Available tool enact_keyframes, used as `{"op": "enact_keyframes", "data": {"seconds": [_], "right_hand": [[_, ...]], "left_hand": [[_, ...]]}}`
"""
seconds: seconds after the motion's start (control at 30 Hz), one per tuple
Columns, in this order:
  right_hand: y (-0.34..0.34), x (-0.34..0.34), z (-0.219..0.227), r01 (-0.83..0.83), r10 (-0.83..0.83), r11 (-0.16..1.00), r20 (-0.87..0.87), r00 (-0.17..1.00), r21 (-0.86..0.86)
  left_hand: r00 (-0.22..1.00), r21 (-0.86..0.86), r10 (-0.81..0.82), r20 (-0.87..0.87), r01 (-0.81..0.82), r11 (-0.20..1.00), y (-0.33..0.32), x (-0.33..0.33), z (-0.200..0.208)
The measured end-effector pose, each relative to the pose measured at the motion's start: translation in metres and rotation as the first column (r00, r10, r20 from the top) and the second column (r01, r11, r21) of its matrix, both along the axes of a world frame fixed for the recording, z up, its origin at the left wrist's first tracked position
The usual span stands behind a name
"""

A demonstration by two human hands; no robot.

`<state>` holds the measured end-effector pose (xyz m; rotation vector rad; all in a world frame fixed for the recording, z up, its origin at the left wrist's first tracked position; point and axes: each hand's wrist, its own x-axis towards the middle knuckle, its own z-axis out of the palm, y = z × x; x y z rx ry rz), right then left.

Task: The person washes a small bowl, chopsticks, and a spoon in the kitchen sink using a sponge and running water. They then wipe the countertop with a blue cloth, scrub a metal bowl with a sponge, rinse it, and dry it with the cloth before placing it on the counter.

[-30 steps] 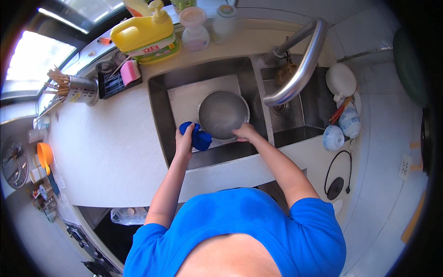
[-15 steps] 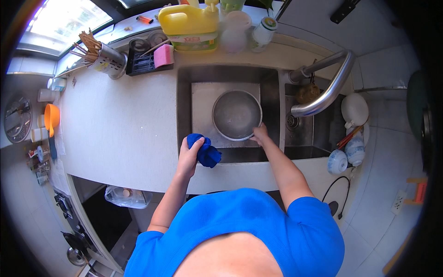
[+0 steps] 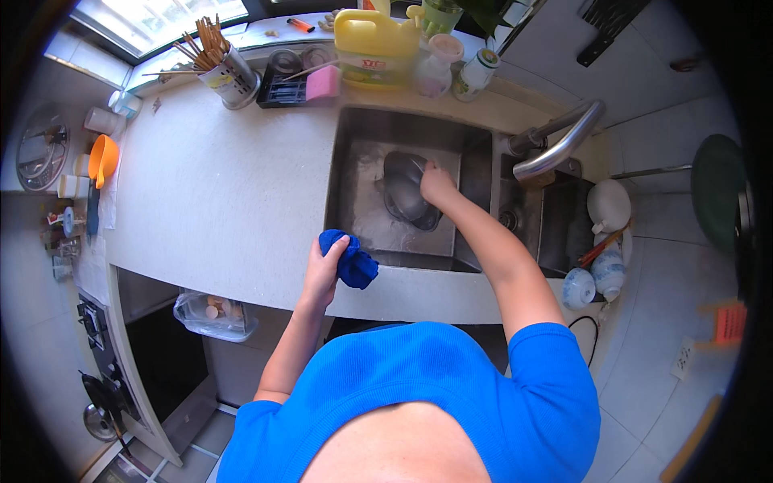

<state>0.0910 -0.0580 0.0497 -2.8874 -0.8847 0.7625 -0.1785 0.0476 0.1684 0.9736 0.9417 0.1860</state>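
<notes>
My left hand (image 3: 321, 269) grips a bunched blue cloth (image 3: 359, 266) above the counter's front edge, just left of the sink. Inside the large compartment of the metal sink (image 3: 477, 165), a round metal basin (image 3: 405, 191) stands steeply tipped. My right hand (image 3: 437, 186) is closed on the basin's upper right rim, with part of the fingers hidden behind the metal. Whitish water is spread over the sink floor beside the basin.
A curved metal faucet (image 3: 564, 149) reaches over the small right compartment. Bowls (image 3: 579, 287) and a white pot (image 3: 609, 205) stand along the right. Behind the sink are a yellow jug (image 3: 374, 48), a pink sponge (image 3: 324, 82) and a chopstick holder (image 3: 231, 79).
The basin, level and holding water half a second ago, is now tipped over with water across the sink floor. My right hand has moved up and away with it; my left still holds the cloth.
</notes>
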Motion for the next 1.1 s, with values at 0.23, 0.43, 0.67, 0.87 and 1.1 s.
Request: {"op": "enact_keyframes", "data": {"seconds": [0.23, 0.43, 0.67, 0.87, 1.1], "right_hand": [[0.077, -0.015, 0.081, -0.063, 0.066, 0.968, 0.007, 0.998, -0.242], [0.069, -0.029, 0.103, -0.054, 0.234, 0.812, 0.24, 0.942, -0.581], [0.022, -0.046, 0.177, 0.225, -0.262, 0.962, -0.281, 0.923, -0.157], [-0.023, -0.063, 0.181, 0.523, -0.401, 0.833, -0.455, 0.795, 0.18], [-0.054, -0.064, 0.193, 0.81, -0.294, 0.487, -0.813, 0.503, 0.326]], "left_hand": [[0.986, -0.116, -0.142, 0.084, 0.151, 0.982, 0.002, -0.01, 0.0], [0.927, 0.146, -0.348, 0.139, 0.329, 0.933, -0.004, -0.007, 0.013], [0.84, 0.927, -0.45, -0.303, 0.37, 0.065, -0.012, 0.009, 0.02], [0.636, 0.872, -0.596, -0.489, 0.38, -0.31, -0.007, 0.023, 0.029], [0.652, 0.782, -0.756, -0.06, 0.501, 0.371, 0.008, 0.06, -0.006]]}}
